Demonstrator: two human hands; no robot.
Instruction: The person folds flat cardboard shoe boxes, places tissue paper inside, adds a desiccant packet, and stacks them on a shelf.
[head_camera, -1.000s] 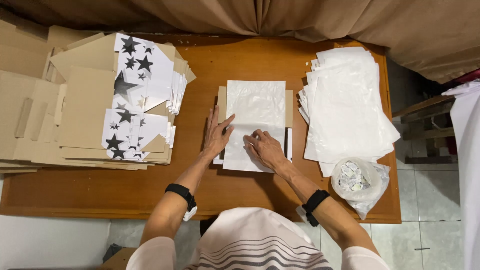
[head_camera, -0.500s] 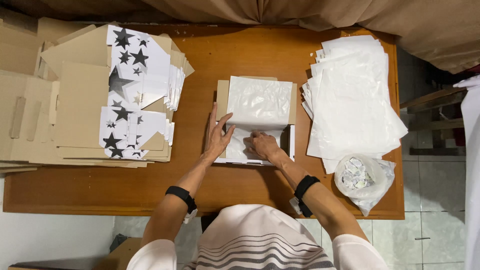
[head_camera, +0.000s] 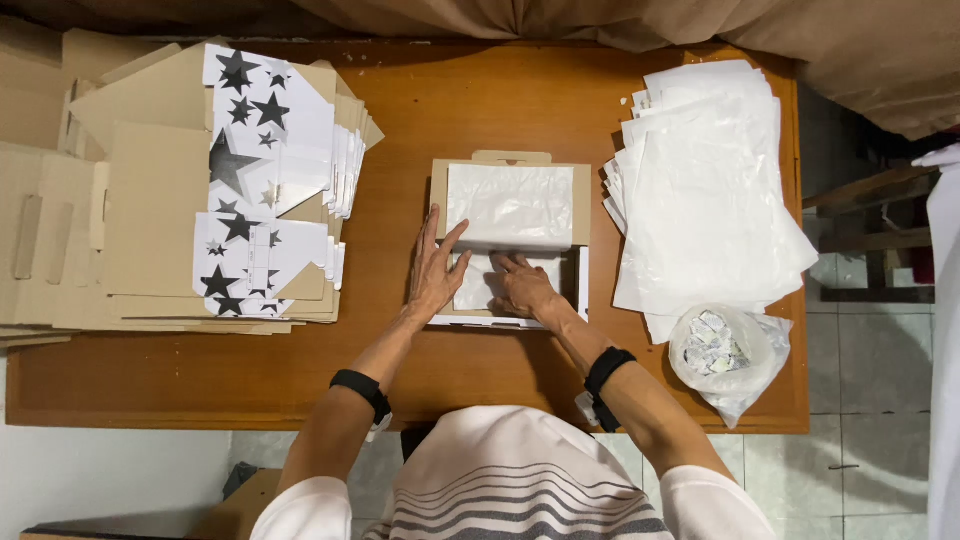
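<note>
Hands flat on white plastic bag (head_camera: 510, 205) inside open cardboard box (head_camera: 579, 200) at table (head_camera: 420, 120) centre. Left hand (head_camera: 436, 272), fingers spread and released, pinning bag edge at 9 o'clock, seemingly to stop sliding. Right hand (head_camera: 522, 287), fingers loosely curled, pressing lower fold down, grasping nothing. Stack of bags (head_camera: 705, 190) at 3 o'clock, star-printed flat boxes (head_camera: 265, 180) at 9 o'clock, within reach.
</note>
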